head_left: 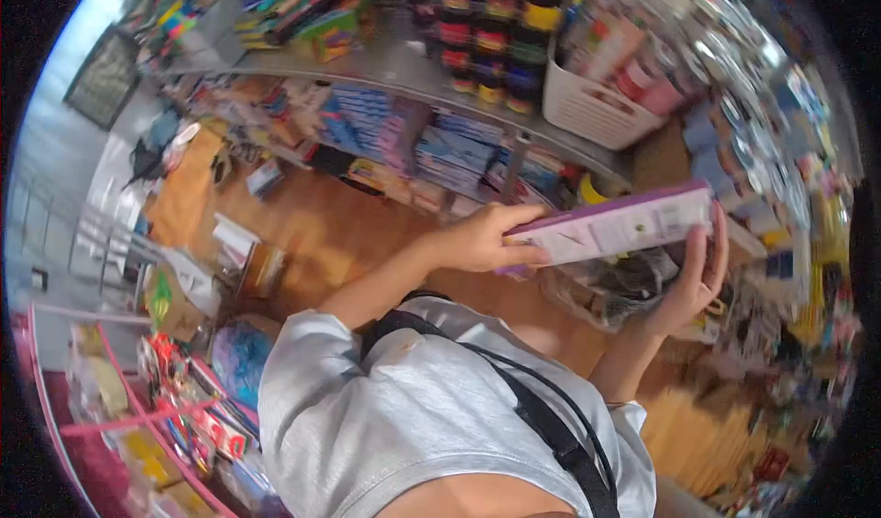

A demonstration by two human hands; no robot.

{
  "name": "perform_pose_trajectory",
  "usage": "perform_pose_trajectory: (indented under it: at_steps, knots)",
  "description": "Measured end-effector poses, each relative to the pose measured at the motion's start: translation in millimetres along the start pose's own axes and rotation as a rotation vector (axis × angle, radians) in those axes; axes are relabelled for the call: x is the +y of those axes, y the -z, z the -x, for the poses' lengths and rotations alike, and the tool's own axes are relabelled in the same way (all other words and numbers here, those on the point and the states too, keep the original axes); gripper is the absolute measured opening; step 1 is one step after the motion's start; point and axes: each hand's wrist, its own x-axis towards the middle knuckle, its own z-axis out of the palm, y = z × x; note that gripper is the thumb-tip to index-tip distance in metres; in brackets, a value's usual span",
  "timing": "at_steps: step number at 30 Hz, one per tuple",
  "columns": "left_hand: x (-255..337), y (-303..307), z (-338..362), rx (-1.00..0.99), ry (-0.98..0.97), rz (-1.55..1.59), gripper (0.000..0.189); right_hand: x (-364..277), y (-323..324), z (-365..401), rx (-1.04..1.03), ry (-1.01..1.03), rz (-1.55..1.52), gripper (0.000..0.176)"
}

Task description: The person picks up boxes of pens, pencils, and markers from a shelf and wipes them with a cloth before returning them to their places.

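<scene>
Both your hands hold a flat purple box [624,224] in the air in front of the shop shelf [404,68].

Your left hand [477,238] is clenched over the box's near end, fingers curled on top. Your right hand [695,279] cups the far end from below, fingers up along the edge. The box looks like light, stiff card with glossy faces that may slip, so grip it by the ends and edges. A white basket [587,105] sits on the shelf above it.
</scene>
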Motion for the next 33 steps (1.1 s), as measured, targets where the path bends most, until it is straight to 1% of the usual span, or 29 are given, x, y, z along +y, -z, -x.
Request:
perform_pose_trajectory:
  at_steps: [1, 2, 3, 4, 5, 6, 7, 8, 9, 10, 11, 15, 17, 18, 20, 21, 23, 24, 25, 26, 27, 28, 30, 31, 33]
  knots:
    - [0, 9, 14, 0.015, 0.143, 0.040, 0.042, 8, -13, 0, -0.064, 0.018, 0.080, 0.030]
    - [0, 13, 29, 0.146, 0.082, 0.273, 0.039, 11, -27, 5, -0.152, -0.020, 0.042, 0.033]
    - [0, 19, 43, 0.273, 0.008, 0.501, 0.035, 23, -36, 6, -0.185, -0.022, 0.012, 0.037]
    - [-5, 35, 57, 0.415, -0.009, 0.415, 0.036, 22, -55, 8, -0.246, -0.002, 0.036, 0.039]
    - [-9, 52, 71, 0.559, 0.007, 0.443, 0.035, 19, -66, 12, -0.386, -0.076, -0.050, 0.038]
    - [-10, 69, 84, 0.699, 0.019, 0.472, 0.035, 26, -73, 15, -0.403, -0.052, -0.026, 0.036]
    - [15, 86, 94, 0.845, 0.072, 0.581, 0.032, 36, -77, 15, -0.447, -0.060, -0.019, 0.034]
    - [19, 107, 103, 1.065, 0.092, 0.417, 0.030, 44, -81, 18, -0.490, -0.068, -0.008, 0.033]
    - [27, 132, 113, 1.150, 0.128, 0.322, 0.028, 47, -85, 25, -0.458, -0.255, -0.051, 0.029]
    - [30, 155, 117, 1.271, 0.032, 0.179, 0.025, 57, -87, 30, -0.464, -0.280, -0.044, 0.028]
    - [34, 182, 121, 1.340, -0.018, 0.084, 0.022, 64, -91, 32, -0.471, -0.300, -0.037, 0.026]
    - [46, 279, 134, 1.347, 0.060, -0.174, 0.027, 85, -101, 49, -0.447, -0.375, 0.053, 0.023]
    - [52, 320, 137, 1.301, 0.221, -0.433, 0.029, 100, -101, 55, -0.403, -0.392, 0.070, 0.022]
    - [40, 352, 143, 1.181, 0.227, -0.327, 0.032, 95, -107, 58, -0.402, -0.410, 0.046, 0.022]
    - [38, 378, 134, 1.212, 0.170, -0.390, 0.028, 107, -107, 63, -0.361, -0.427, 0.045, 0.022]
    - [35, 396, 131, 1.144, 0.189, -0.416, 0.030, 112, -107, 66, -0.330, -0.454, 0.045, 0.022]
    - [40, 412, 116, 1.136, 0.202, -0.270, 0.025, 114, -115, 73, -0.276, -0.450, 0.038, 0.022]
    - [27, 436, 110, 1.078, 0.133, -0.418, 0.022, 114, -119, 76, -0.239, -0.450, 0.021, 0.022]
    - [27, 443, 99, 1.063, 0.224, -0.334, 0.025, 113, -122, 81, -0.222, -0.449, 0.029, 0.022]
    - [30, 449, 89, 1.046, 0.312, -0.253, 0.032, 113, -126, 84, -0.203, -0.442, 0.043, 0.022]
    - [29, 458, 81, 0.946, 0.301, -0.382, 0.037, 112, -130, 85, -0.185, -0.432, 0.056, 0.023]
    - [29, 468, 73, 0.932, 0.292, -0.380, 0.037, 113, -134, 85, -0.169, -0.422, 0.069, 0.023]
    - [27, 481, 58, 0.733, 0.500, -0.863, 0.040, 124, -131, 88, -0.142, -0.449, 0.053, 0.023]
    - [32, 483, 53, 0.518, 0.574, -0.999, 0.040, 129, -129, 91, -0.128, -0.479, 0.035, 0.023]
    - [20, 504, 39, 0.344, 0.477, -1.460, 0.035, 130, -128, 92, -0.140, -0.433, 0.093, 0.023]
